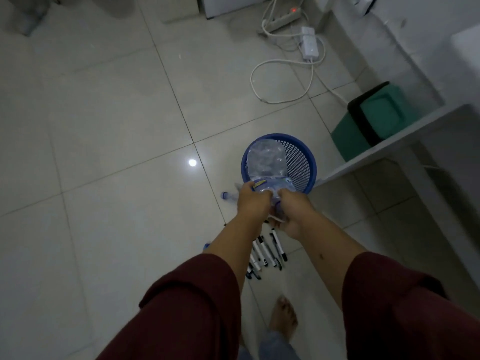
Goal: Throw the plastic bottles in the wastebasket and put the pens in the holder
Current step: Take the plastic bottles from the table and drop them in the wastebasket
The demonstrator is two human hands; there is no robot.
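**Operator A:** Report the scene, largest items first.

**Operator B:** Tiled floor (109, 120), pale and glossy. A grey ledge (384, 149) crosses the right side; a green bin with a black rim (374, 120) stands beyond it. A blue mesh wastebasket (301, 162) stands upright on the floor, just beside the ledge.

**Operator A:** Bottle location?

**Operator B:** A crumpled clear plastic bottle (265, 162) is held over the near-left rim of the wastebasket, base end pointing away from the person, above the opening. A second bottle (228, 196) lies on the floor, left of the basket and partly hidden by the hand.

**Operator A:** Hand condition?

**Operator B:** Left hand (253, 201): fingers closed around the bottle at its labelled section. Right hand (292, 209): fingers wrapped around the neck end. Both forearms extend from dark red sleeves (197, 302).

**Operator A:** Pens?

**Operator B:** A cluster of pens (267, 252) lies on the floor below the hands, roughly parallel, near the basket. A white power strip (283, 19) with coiled cable (283, 81) lies at the far side.
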